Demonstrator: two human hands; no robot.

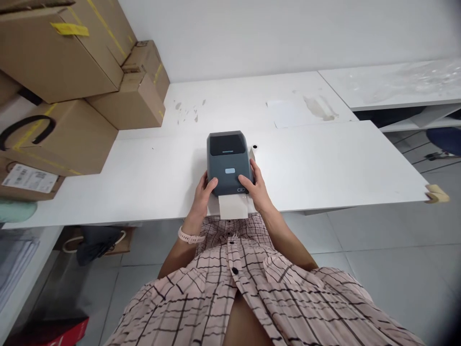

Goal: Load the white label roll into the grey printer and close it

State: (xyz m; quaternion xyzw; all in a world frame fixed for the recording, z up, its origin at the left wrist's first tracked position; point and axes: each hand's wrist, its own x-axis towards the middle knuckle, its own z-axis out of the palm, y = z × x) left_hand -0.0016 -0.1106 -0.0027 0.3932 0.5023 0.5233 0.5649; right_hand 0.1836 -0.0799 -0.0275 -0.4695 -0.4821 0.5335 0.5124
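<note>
A dark blue-grey label printer (229,166) rests on the white table near its front edge. White label paper (234,206) sticks out of its front slot toward me. My left hand (204,192) grips the printer's left side, the thumb on its front corner. On the right side, my right hand (255,185) holds it the same way, its thumb on top near the front and its fingers along the side. Behind my right hand stands a small white paper roll (254,150) with a dark core, partly hidden by the printer.
Cardboard boxes (140,98) are stacked on the table's left side. A sheet of white paper (284,114) lies toward the back, near peeled patches in the surface. The white table (324,163) has a padded right corner (437,193). A dark blue seat (444,139) stands at the far right.
</note>
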